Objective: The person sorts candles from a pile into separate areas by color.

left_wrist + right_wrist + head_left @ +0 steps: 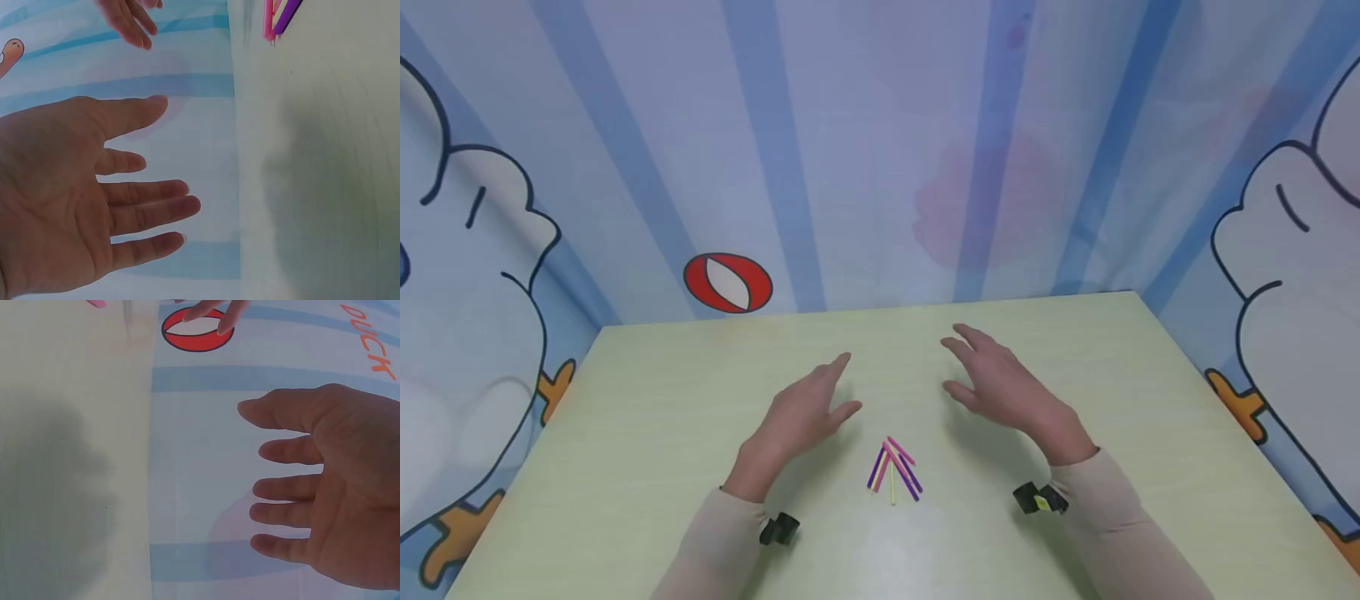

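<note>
Table's back edge (880, 314) lies beyond hands (797, 412) (1011, 387) and sticks (897, 461).

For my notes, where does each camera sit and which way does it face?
Head: head-worn, facing forward and down at table and sticks; left hand, right hand, sleeves show.
Left wrist: on that wrist, looking past the left hand at backdrop and table; the right hand shows partly.
Right wrist: on that wrist, looking likewise past the right hand; the left hand shows partly.
Head and right wrist views share the printed red ball.
</note>
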